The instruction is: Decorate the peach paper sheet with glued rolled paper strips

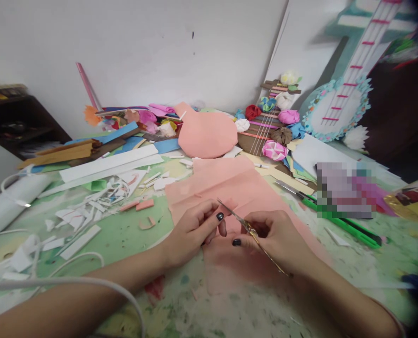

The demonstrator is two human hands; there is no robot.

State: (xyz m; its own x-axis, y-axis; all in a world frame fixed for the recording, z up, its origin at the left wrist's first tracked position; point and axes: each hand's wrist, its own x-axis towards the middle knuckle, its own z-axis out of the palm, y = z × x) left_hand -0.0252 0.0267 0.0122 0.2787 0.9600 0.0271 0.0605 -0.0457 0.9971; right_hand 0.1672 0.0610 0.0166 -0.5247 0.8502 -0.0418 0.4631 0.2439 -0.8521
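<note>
Head view: the left hand [195,227] pinches a small pink paper [227,205] at its two o'clock, the right hand [281,237] grips scissors [243,222], so I'd snip slowly, turning the paper.

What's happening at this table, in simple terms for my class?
A person is working with paper and scissors. The right hand holds the scissors, their blades close to a small pink piece held in the left hand. Both hands are above a larger pink sheet on the green table. A pink cutout rests behind it, and white scraps lie to the left.
</note>
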